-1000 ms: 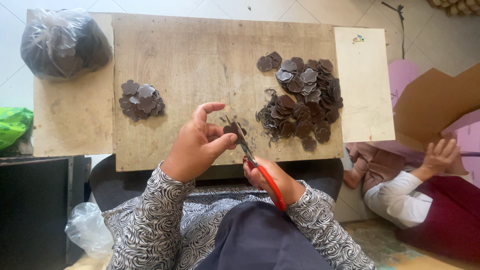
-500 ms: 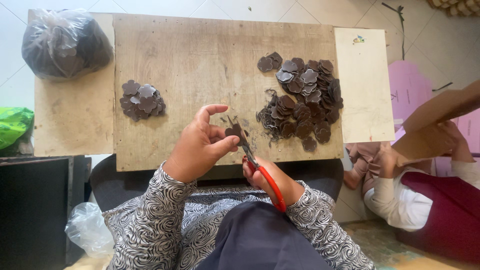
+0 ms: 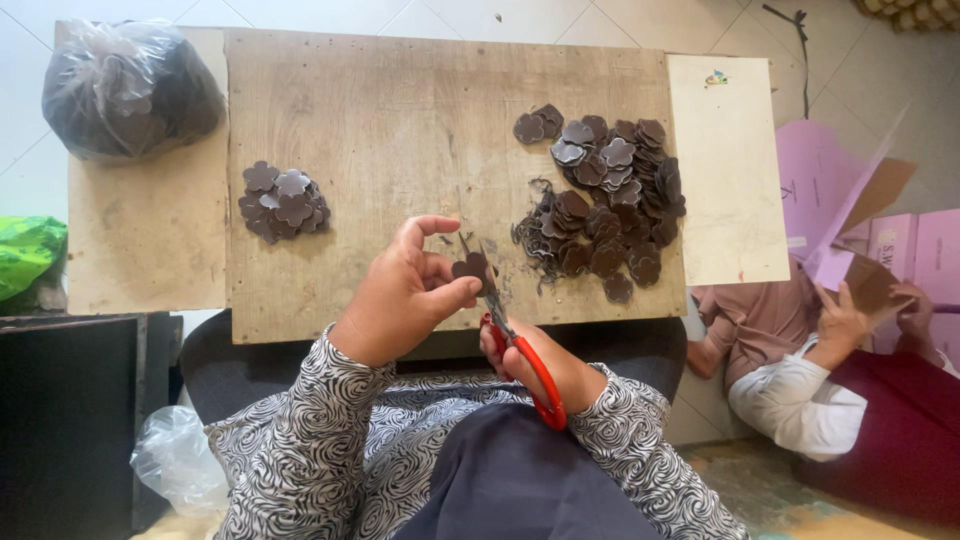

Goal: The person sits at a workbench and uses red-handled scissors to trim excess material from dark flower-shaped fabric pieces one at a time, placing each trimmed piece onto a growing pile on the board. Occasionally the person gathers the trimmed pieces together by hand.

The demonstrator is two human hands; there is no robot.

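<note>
Hands (image 3: pixel 405 295) (thumb-pinched) on flower piece (image 3: pixel 470 268), scissors (image 3: pixel 525 355)

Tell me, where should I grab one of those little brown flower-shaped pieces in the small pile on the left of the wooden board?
Probably pinch a top piece of the small pile of brown flower-shaped pieces by its scalloped rim, coming down from above. They lie flat and overlapping on the wooden board, so an edge that sticks out gives fingertips something to catch. The left hand holds its own piece that way, pinched at the edge.
</note>
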